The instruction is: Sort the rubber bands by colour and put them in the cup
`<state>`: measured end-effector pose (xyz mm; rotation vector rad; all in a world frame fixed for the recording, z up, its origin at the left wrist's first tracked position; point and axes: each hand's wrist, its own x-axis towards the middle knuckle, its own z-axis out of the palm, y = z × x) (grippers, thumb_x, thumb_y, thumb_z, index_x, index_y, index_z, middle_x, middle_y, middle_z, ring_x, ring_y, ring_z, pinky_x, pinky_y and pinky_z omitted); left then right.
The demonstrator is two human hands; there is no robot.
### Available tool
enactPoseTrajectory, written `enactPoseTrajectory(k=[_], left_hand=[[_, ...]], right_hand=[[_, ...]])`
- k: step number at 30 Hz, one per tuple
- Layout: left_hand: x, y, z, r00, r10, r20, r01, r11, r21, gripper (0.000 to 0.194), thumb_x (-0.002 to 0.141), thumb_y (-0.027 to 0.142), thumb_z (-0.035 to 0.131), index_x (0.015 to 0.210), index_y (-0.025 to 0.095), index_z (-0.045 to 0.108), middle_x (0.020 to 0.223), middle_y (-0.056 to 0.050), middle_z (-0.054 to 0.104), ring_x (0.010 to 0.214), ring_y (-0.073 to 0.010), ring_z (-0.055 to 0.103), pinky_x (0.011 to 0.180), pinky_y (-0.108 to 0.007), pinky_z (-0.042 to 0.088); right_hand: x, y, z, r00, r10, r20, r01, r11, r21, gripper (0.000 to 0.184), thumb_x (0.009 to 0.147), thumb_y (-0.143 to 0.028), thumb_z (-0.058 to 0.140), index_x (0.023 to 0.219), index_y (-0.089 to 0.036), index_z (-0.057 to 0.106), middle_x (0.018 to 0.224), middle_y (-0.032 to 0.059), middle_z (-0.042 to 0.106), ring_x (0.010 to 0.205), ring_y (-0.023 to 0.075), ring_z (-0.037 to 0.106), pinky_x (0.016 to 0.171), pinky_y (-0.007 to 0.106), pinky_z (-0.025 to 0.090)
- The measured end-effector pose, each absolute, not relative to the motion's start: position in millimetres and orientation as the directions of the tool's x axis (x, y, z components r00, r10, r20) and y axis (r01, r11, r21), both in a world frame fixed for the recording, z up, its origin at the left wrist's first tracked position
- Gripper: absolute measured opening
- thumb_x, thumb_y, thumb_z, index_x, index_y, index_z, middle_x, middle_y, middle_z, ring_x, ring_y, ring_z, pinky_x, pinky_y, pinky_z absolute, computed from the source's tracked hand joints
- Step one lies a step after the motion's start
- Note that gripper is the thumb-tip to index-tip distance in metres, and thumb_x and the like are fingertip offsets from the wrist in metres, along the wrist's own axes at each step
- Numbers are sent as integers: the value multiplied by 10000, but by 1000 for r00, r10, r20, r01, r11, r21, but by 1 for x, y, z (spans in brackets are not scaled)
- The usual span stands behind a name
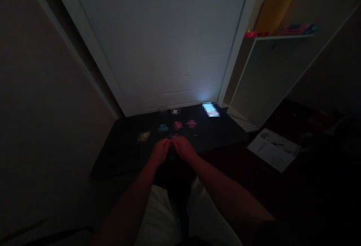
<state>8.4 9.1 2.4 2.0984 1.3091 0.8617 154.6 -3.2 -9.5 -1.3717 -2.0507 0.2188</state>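
Observation:
My left hand (pixel 161 150) and my right hand (pixel 183 148) meet at the near side of a low dark table (pixel 118 152). Both have their fingers closed and almost touching; what they hold, if anything, is too dark and small to make out. Just beyond the fingertips lies a purple pile (pixel 175 136) of thin strips or sticks, partly hidden by my hands. Similar small heaps lie farther back: a yellow pile (pixel 144 137), a blue pile (pixel 163 128), a pink pile (pixel 177 125) and another pink pile (pixel 192 124).
A glowing screen (pixel 211 109) lies at the table's back right. A small round clear container (pixel 175 111) stands by the back edge, against a white door (pixel 169 43). To the right are a cabinet (pixel 262 76) and a flat white box (pixel 273 150) on the floor.

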Motion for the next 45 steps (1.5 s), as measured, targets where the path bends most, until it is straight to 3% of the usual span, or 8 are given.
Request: enactPoseTrajectory(k=[7,19,35,45], left_hand=[[9,8,5,293,917,269,534,-391,750,297,856,381,388,712,177,549,710,-14,583,680,-144,534,643,-262,397],[12,6,5,244,936,253,438,-339,832,238,780,367,545,781,165,670,795,-40,687,724,-154,608,701,-271,465],[11,5,5,255,940,229,434,-322,842,225,725,358,619,782,160,709,811,-48,717,733,-165,635,703,-281,488],[10,7,1,220,944,247,436,-322,840,228,690,367,659,779,161,699,788,-39,708,700,-150,623,686,-274,486]], right_hand=[[156,-5,-9,-230,865,445,744,452,-493,214,912,-224,372,840,-172,567,847,63,595,792,159,510,739,269,372],[164,3,-7,-142,923,359,602,368,-709,328,914,-317,349,693,-171,542,677,1,545,649,116,470,621,225,323],[166,1,-6,-126,927,353,660,344,-668,444,922,-379,329,645,-159,596,613,16,570,586,114,472,564,236,278],[165,1,-6,-135,918,372,626,370,-686,335,909,-327,366,677,-166,546,655,2,552,622,110,461,589,226,301]])
